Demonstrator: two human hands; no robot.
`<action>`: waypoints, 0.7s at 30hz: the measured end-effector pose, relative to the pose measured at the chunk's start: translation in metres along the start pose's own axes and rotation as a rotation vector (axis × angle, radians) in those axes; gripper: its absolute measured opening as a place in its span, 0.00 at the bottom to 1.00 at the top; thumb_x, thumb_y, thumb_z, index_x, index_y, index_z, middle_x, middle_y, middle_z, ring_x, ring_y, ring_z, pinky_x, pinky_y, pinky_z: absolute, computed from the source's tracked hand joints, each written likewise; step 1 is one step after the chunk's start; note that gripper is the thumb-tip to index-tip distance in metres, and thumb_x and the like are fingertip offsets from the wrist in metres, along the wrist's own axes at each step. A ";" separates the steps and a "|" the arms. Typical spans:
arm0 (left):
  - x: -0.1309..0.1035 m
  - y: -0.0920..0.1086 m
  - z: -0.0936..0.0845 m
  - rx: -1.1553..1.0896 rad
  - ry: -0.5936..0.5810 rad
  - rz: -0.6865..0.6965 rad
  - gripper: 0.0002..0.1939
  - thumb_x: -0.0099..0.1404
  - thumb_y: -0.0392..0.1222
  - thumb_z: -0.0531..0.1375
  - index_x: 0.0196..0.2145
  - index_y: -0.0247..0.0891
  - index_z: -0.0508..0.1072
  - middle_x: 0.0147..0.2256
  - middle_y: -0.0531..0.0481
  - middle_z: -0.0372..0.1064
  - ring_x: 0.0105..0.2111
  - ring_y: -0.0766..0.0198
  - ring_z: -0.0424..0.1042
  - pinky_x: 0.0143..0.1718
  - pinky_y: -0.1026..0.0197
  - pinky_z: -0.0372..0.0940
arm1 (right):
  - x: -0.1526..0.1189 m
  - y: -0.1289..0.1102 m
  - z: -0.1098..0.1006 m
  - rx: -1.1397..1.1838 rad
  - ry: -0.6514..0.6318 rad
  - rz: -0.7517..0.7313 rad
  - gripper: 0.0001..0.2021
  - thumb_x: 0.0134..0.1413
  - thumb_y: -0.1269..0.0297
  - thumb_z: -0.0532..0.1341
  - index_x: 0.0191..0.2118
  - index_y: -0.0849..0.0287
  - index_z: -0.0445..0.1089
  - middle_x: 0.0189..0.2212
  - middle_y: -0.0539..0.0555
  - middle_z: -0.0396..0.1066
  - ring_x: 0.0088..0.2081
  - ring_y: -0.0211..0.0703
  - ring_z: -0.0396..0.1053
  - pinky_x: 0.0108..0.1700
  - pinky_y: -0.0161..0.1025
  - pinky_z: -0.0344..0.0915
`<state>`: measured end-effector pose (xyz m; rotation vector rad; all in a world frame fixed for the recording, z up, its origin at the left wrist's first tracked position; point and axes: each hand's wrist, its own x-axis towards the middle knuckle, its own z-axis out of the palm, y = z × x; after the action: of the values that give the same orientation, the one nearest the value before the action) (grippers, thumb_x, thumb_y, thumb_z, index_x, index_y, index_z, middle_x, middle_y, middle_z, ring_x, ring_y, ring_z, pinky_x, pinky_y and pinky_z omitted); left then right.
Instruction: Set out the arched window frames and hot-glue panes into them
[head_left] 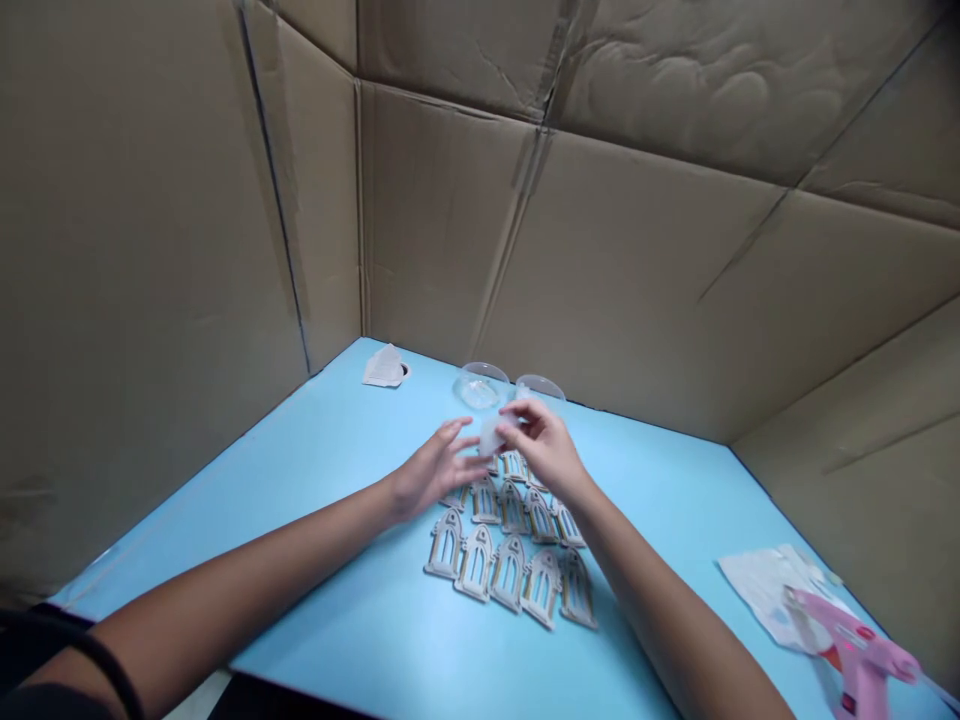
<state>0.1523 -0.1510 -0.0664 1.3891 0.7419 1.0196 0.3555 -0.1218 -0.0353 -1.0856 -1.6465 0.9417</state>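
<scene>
I have a small translucent white piece (491, 435) held up over the back of the arched pieces (509, 570), between the 2 hands. The right hand (546, 445) pinches it between thumb and fingers. The left hand (435, 470) is loose, its fingers spread and reaching toward the piece; blur keeps me from telling whether its fingertips touch it.

I judge the step in hand to be handling that 1 piece, perhaps turning it or sharing it between the hands. From here, I'd say the next move calls for keeping the right pinch firm until the left fingers have a sure hold.

Below, the arched pieces lie in rows, 5 in the nearest row; the farther rows are partly hidden. Behind the hands stand 2 clear tubs (480, 368), with a white folded item (385, 367) off to their left. At the far right of the blue table (337, 440), I see a pink glue gun (862, 640) beside a white packet (772, 590). Cardboard walls (637, 270) close in the back and sides.
</scene>
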 end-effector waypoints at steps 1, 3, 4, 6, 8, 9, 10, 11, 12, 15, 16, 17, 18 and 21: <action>-0.006 0.006 0.006 -0.240 -0.158 -0.149 0.36 0.75 0.68 0.40 0.63 0.36 0.61 0.56 0.33 0.71 0.52 0.49 0.77 0.54 0.47 0.70 | -0.013 -0.005 0.009 0.024 -0.044 0.004 0.18 0.51 0.49 0.69 0.42 0.54 0.71 0.35 0.52 0.73 0.32 0.45 0.74 0.32 0.45 0.77; -0.016 0.013 0.013 -0.554 -0.329 -0.349 0.37 0.74 0.69 0.43 0.63 0.36 0.63 0.53 0.36 0.73 0.50 0.50 0.78 0.52 0.53 0.70 | -0.032 -0.012 0.020 0.041 -0.169 0.004 0.16 0.52 0.57 0.68 0.46 0.52 0.71 0.33 0.50 0.72 0.32 0.44 0.74 0.31 0.41 0.74; -0.019 0.013 0.015 -0.667 -0.363 -0.419 0.35 0.75 0.67 0.45 0.63 0.37 0.64 0.51 0.39 0.74 0.48 0.51 0.79 0.50 0.56 0.71 | -0.037 -0.014 0.022 -0.002 -0.226 -0.014 0.17 0.51 0.61 0.68 0.48 0.52 0.70 0.32 0.48 0.72 0.31 0.43 0.73 0.32 0.40 0.72; -0.022 0.009 0.014 -0.757 -0.336 -0.499 0.27 0.77 0.60 0.49 0.59 0.36 0.68 0.44 0.43 0.76 0.44 0.54 0.80 0.45 0.60 0.70 | -0.040 -0.014 0.023 -0.129 -0.244 -0.044 0.16 0.50 0.66 0.68 0.46 0.51 0.71 0.30 0.47 0.72 0.30 0.41 0.71 0.33 0.39 0.69; -0.022 0.002 0.011 -0.779 -0.280 -0.560 0.23 0.78 0.54 0.49 0.54 0.32 0.71 0.40 0.43 0.76 0.43 0.55 0.80 0.45 0.61 0.69 | -0.038 -0.011 0.022 -0.235 -0.220 -0.074 0.12 0.50 0.67 0.69 0.41 0.52 0.71 0.32 0.48 0.74 0.30 0.41 0.69 0.34 0.39 0.68; -0.021 -0.001 0.009 -0.781 -0.254 -0.580 0.22 0.79 0.52 0.49 0.51 0.31 0.73 0.39 0.42 0.75 0.42 0.56 0.80 0.46 0.61 0.69 | -0.036 -0.009 0.021 -0.264 -0.213 -0.092 0.11 0.49 0.68 0.70 0.39 0.52 0.72 0.34 0.48 0.74 0.30 0.40 0.69 0.35 0.40 0.67; -0.020 -0.003 0.008 -0.778 -0.229 -0.591 0.21 0.79 0.51 0.50 0.50 0.30 0.73 0.38 0.42 0.74 0.42 0.56 0.79 0.47 0.61 0.69 | -0.035 -0.008 0.020 -0.281 -0.215 -0.109 0.11 0.48 0.68 0.71 0.39 0.52 0.72 0.37 0.49 0.75 0.31 0.40 0.69 0.35 0.40 0.67; -0.019 -0.004 0.006 -0.774 -0.205 -0.595 0.19 0.79 0.49 0.50 0.49 0.31 0.74 0.38 0.43 0.74 0.42 0.57 0.78 0.47 0.61 0.68 | -0.034 -0.006 0.019 -0.292 -0.222 -0.123 0.12 0.48 0.69 0.71 0.39 0.52 0.73 0.38 0.50 0.75 0.32 0.40 0.69 0.35 0.40 0.67; -0.019 -0.004 0.006 -0.769 -0.180 -0.596 0.17 0.79 0.47 0.50 0.48 0.32 0.74 0.38 0.43 0.73 0.42 0.59 0.78 0.46 0.62 0.68 | -0.034 -0.006 0.018 -0.300 -0.230 -0.134 0.13 0.48 0.69 0.71 0.41 0.52 0.74 0.39 0.51 0.74 0.32 0.41 0.69 0.36 0.40 0.67; -0.018 0.001 0.006 -0.758 -0.134 -0.606 0.18 0.80 0.46 0.48 0.47 0.35 0.74 0.38 0.44 0.72 0.41 0.61 0.77 0.41 0.64 0.68 | -0.034 -0.008 0.014 -0.293 -0.249 -0.133 0.11 0.51 0.70 0.70 0.41 0.51 0.74 0.36 0.50 0.74 0.33 0.42 0.70 0.35 0.40 0.66; -0.018 0.003 0.006 -0.761 -0.136 -0.611 0.20 0.80 0.49 0.47 0.47 0.35 0.75 0.39 0.44 0.73 0.41 0.61 0.77 0.39 0.64 0.68 | -0.034 -0.010 0.012 -0.278 -0.260 -0.121 0.10 0.53 0.69 0.69 0.41 0.51 0.74 0.33 0.49 0.74 0.32 0.42 0.70 0.35 0.40 0.66; -0.018 0.005 0.006 -0.761 -0.150 -0.611 0.23 0.80 0.51 0.46 0.47 0.35 0.75 0.41 0.43 0.73 0.41 0.61 0.77 0.39 0.64 0.69 | -0.034 -0.011 0.010 -0.259 -0.270 -0.106 0.09 0.54 0.69 0.68 0.41 0.51 0.74 0.31 0.48 0.74 0.31 0.42 0.70 0.34 0.40 0.66; -0.019 0.006 0.006 -0.751 -0.171 -0.604 0.22 0.80 0.52 0.46 0.47 0.35 0.75 0.42 0.42 0.74 0.42 0.60 0.77 0.39 0.63 0.69 | -0.034 -0.013 0.009 -0.242 -0.280 -0.089 0.08 0.56 0.68 0.68 0.41 0.51 0.74 0.30 0.48 0.73 0.31 0.42 0.70 0.34 0.40 0.65; -0.022 0.005 0.003 -0.661 -0.240 -0.543 0.12 0.72 0.42 0.57 0.48 0.35 0.75 0.47 0.41 0.75 0.48 0.55 0.77 0.45 0.60 0.69 | -0.035 -0.014 0.005 -0.221 -0.300 -0.065 0.06 0.59 0.67 0.65 0.42 0.52 0.74 0.30 0.48 0.75 0.30 0.42 0.71 0.34 0.41 0.66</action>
<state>0.1458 -0.1724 -0.0639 0.6617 0.4926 0.5692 0.3541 -0.1594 -0.0330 -1.0668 -2.0590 0.9310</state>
